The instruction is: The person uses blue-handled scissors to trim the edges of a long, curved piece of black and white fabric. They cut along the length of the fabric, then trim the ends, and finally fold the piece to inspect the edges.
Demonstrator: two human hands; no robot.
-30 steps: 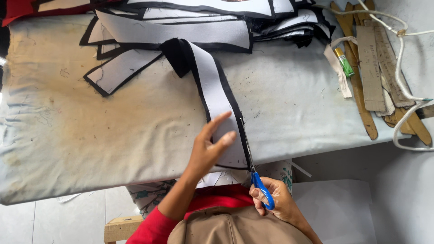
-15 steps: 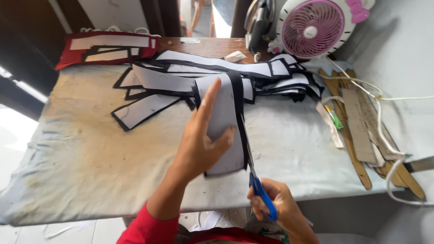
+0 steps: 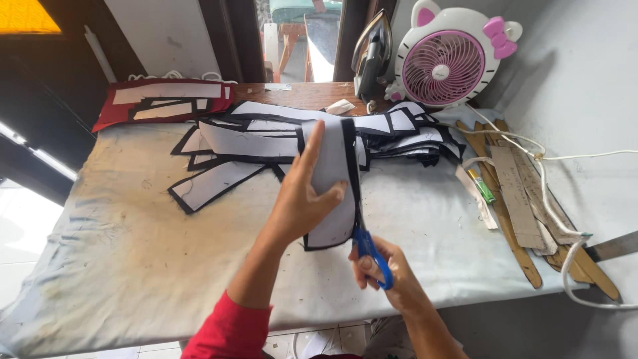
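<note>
- The left hand (image 3: 302, 199) holds a long fabric strip (image 3: 332, 183), white with black edges; the fingers are nearly straight and pressed flat on its white face, with the thumb at its side, so the piece seems to be kept stretched and lifted off the bench (image 3: 133, 252).
- The right hand (image 3: 385, 276) is closed around the blue handles of the scissors (image 3: 369, 256); the blades go up under the strip's right black edge, so I cannot tell how far they are apart.
- The strip stands above the middle of the bench, its far end reaching to the pile of similar strips (image 3: 266, 143), which lies spread across the back.
- Further back there are a red cloth (image 3: 109, 113) with white pieces on it, an iron (image 3: 372, 60) standing upright, and a small pink and white fan (image 3: 445, 66).
- On the right side lie wooden sticks (image 3: 512, 213) and a white cord (image 3: 551, 199), apart from the cutting place.
</note>
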